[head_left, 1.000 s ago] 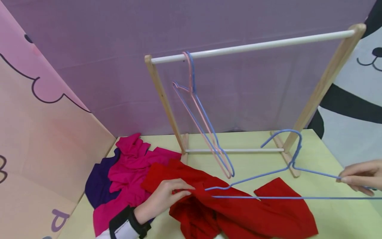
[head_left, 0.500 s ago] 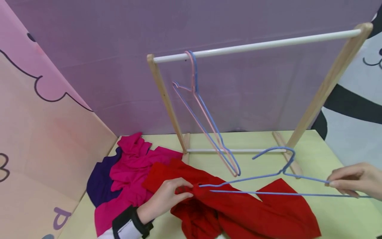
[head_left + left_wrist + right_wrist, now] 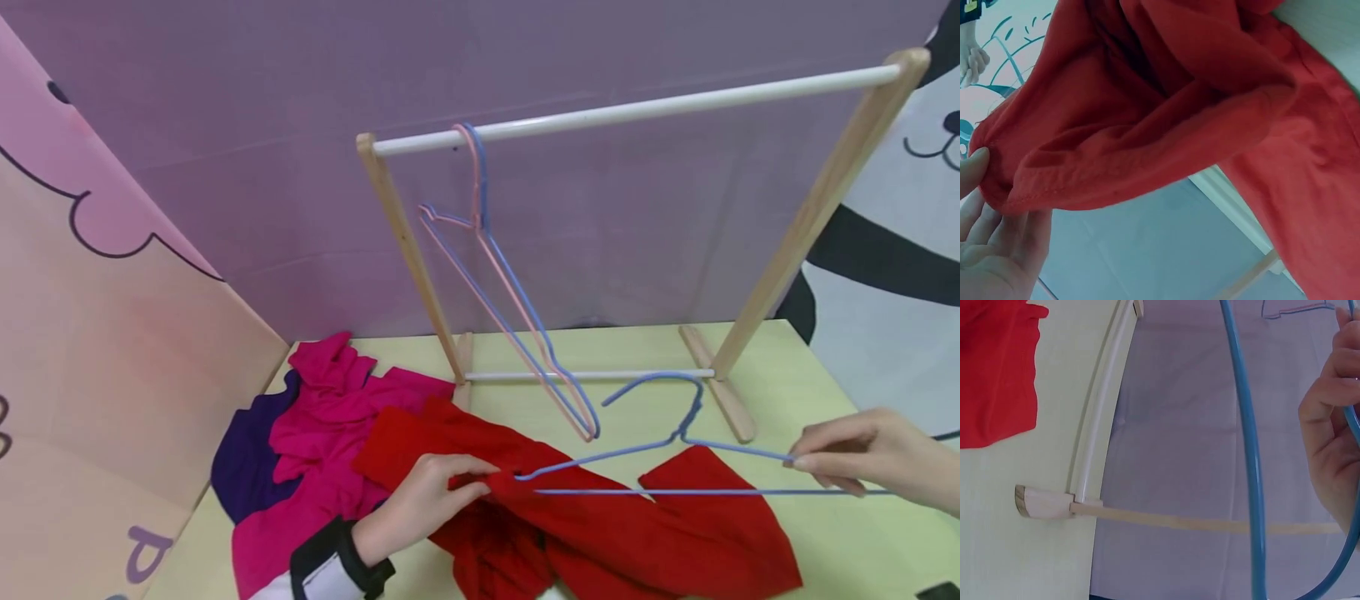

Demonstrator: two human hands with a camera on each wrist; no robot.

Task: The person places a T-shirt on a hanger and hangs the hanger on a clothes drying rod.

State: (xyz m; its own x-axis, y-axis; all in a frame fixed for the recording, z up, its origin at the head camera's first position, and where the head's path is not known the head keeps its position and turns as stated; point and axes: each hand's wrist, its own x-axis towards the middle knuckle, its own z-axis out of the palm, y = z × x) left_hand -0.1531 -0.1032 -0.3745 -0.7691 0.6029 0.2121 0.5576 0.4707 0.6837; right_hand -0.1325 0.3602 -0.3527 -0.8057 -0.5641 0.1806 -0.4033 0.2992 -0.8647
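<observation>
My left hand (image 3: 431,500) pinches the edge of a red garment (image 3: 637,542) lying crumpled across the front of the table. In the left wrist view, thumb and fingers hold the stitched edge of the red cloth (image 3: 1147,144), lifted into an open fold. At the right, my right hand (image 3: 873,454) grips a blue hanger (image 3: 712,492) by its right shoulder, the hook pointing up and left. The hanger's left tip is hidden in the red cloth beside my left fingers. In the right wrist view, the blue hanger wire (image 3: 1249,437) runs close past the camera.
Behind the garment stands a rack with wooden legs and a white rail (image 3: 637,111). A pink hanger (image 3: 501,267) and another blue hanger (image 3: 525,302) hang at the rail's left. Magenta cloth (image 3: 330,433) and dark purple cloth (image 3: 251,454) lie heaped on the left.
My right hand has shifted left with the blue hanger, and its hook has come left and lower. More of the hanger's left end is hidden in the red cloth. My left hand keeps its pinch.
</observation>
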